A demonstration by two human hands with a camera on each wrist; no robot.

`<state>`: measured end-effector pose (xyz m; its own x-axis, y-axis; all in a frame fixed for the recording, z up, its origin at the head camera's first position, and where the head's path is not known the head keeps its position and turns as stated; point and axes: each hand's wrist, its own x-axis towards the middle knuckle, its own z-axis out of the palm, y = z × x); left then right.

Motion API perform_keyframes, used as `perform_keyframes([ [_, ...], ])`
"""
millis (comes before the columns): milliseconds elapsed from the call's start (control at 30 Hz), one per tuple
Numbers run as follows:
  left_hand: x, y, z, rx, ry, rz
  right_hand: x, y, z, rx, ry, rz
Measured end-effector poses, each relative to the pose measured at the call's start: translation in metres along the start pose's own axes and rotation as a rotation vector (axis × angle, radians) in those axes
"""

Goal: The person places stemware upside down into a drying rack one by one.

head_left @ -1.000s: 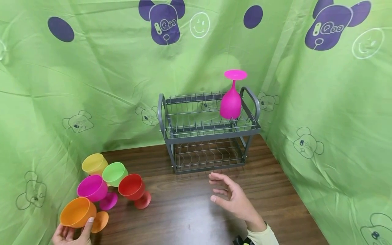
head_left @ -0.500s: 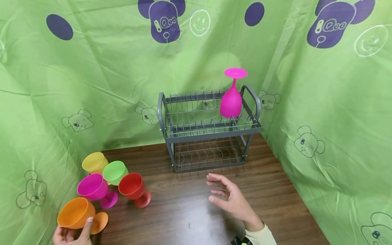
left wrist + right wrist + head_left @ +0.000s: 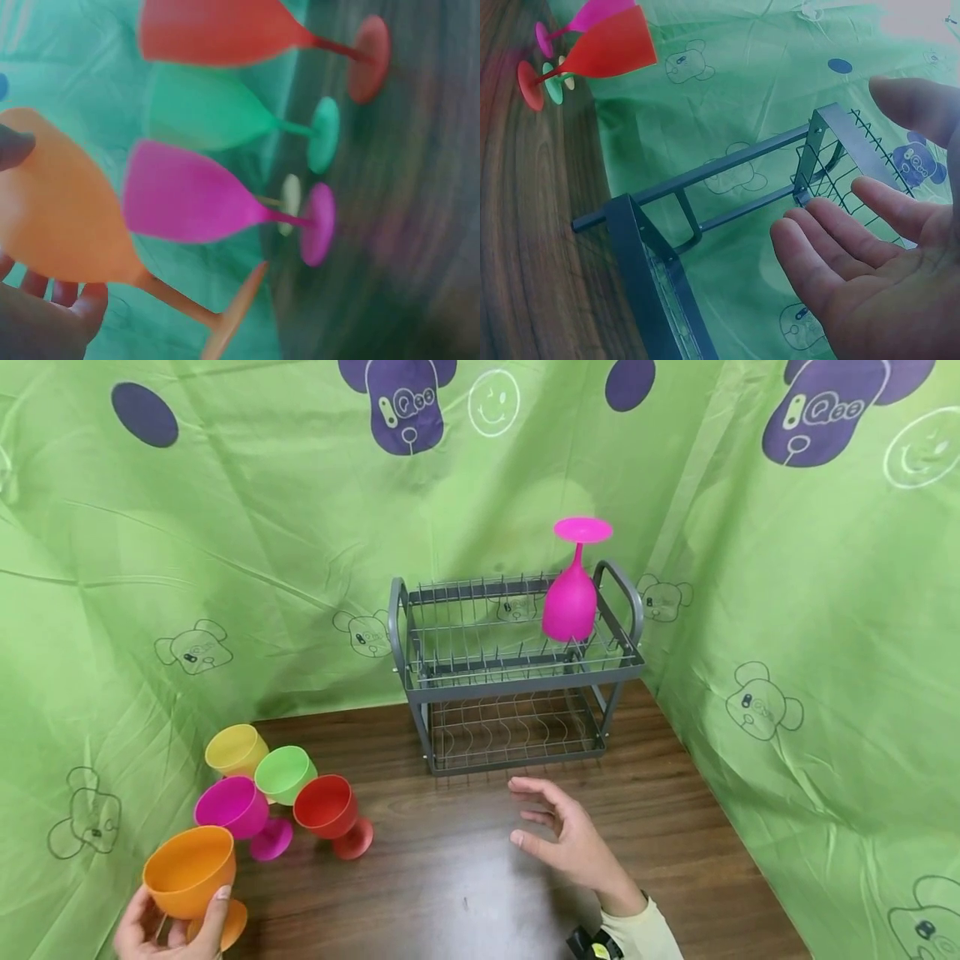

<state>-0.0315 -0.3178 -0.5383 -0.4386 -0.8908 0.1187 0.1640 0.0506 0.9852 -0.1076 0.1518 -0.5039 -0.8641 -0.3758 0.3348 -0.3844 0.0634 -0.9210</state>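
Note:
At the front left, my left hand (image 3: pixel 172 927) grips an orange goblet (image 3: pixel 187 872) by its bowl, thumb on one side and fingers on the other. In the left wrist view the orange goblet (image 3: pixel 67 210) leans against the line of the others, its foot tilted. Beside it stand a magenta goblet (image 3: pixel 232 810), a red goblet (image 3: pixel 327 810), a green goblet (image 3: pixel 285 775) and a yellow goblet (image 3: pixel 236 750), bowls up. My right hand (image 3: pixel 562 839) holds nothing, its fingers loosely bent in front of the dish rack (image 3: pixel 525 683). A pink goblet (image 3: pixel 570 602) sits upside down on the rack's upper tier.
The dark two-tier rack stands on the wooden table (image 3: pixel 420 860) near the back, with wire slots on both tiers. Green printed cloth (image 3: pixel 285 527) hangs at the back and both sides, close to the left goblets.
My left hand has lifted and tilted the orange goblet, whose foot now shows lower and nearer the hand. The right hand stays almost in place. The head view has tipped slightly downward.

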Motion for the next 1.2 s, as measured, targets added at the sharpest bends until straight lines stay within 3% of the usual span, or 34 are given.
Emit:
perform_keyframes([
  [100, -0.006, 0.013, 0.005, -0.01, -0.094, 0.049, 0.001, -0.002, -0.002, -0.023, 0.014, 0.002],
  [333, -0.033, 0.035, 0.016, 0.181, -0.214, 0.136, 0.006, -0.006, -0.004, -0.135, 0.03, -0.025],
  [500, -0.047, 0.046, 0.024, 0.165, -0.387, 0.21, 0.009, -0.009, -0.003, -0.199, 0.027, -0.041],
  [700, -0.067, 0.06, 0.039, 0.227, -0.58, 0.258, 0.014, -0.016, -0.001, -0.212, 0.008, -0.05],
  [900, -0.082, 0.066, 0.057, 0.235, -0.792, 0.309, 0.022, -0.024, 0.003, -0.19, -0.03, -0.061],
  [1200, -0.107, 0.068, 0.086, 0.304, -1.022, 0.365, 0.031, -0.032, 0.005, -0.268, -0.086, -0.112],
])
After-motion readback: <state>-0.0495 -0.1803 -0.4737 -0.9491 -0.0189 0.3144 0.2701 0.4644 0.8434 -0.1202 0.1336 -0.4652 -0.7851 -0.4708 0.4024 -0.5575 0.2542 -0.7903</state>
